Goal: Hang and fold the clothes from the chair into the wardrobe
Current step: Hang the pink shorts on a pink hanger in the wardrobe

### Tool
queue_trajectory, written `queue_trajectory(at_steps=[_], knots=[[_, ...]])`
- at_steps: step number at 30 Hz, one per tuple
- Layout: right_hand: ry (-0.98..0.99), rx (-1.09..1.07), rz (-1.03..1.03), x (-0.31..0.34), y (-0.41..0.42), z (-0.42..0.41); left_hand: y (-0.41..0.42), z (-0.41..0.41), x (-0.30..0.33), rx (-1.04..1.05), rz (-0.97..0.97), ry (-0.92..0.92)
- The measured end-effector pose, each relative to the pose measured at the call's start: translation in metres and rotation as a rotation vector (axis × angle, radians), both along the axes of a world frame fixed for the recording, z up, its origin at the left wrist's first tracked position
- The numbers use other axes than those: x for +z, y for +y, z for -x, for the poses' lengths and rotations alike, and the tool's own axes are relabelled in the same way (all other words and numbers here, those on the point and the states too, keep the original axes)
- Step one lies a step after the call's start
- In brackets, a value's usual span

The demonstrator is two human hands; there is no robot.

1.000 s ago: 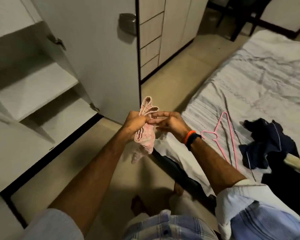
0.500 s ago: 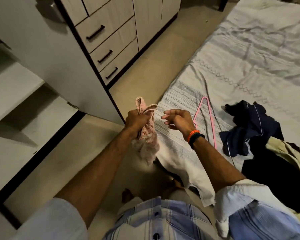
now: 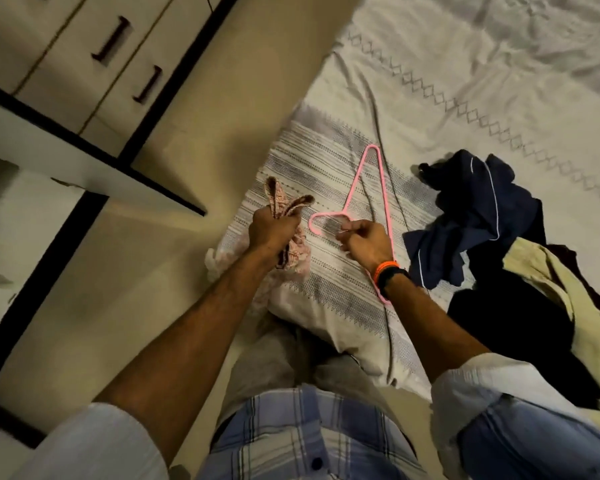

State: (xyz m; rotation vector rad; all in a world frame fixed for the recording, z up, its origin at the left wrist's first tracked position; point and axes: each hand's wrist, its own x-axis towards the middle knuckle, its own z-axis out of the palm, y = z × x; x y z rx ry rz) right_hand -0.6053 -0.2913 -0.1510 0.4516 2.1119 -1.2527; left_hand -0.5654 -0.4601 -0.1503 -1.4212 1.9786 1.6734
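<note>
The left hand (image 3: 272, 228) is closed tight around a small pink garment (image 3: 290, 233). 2 brown-edged straps stick up above the fist, and the rest hangs below it. The right hand (image 3: 364, 242) has its fingers curled at the hook end of a pink hanger (image 3: 368, 171). The hanger lies flat on the striped bedsheet (image 3: 326, 161). I cannot tell if the fingers pinch it. A pile of clothes (image 3: 482, 216), dark blue, black and pale yellow, sits on the bed at the right. The wardrobe drawers (image 3: 94, 64) are at the upper left.
</note>
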Motion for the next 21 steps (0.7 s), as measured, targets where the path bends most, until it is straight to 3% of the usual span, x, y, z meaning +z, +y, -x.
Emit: queue_trajectory(at_steps=[13,21], knots=[[0.077,0.266,-0.514,-0.126,-0.010,0.041,0.008,0.063,-0.097,-0.104,-0.013,-0.188],[0.049,0.115,-0.616,-0.155,-0.024,0.054,-0.007,0.066,-0.112,-0.076,-0.113,-0.237]])
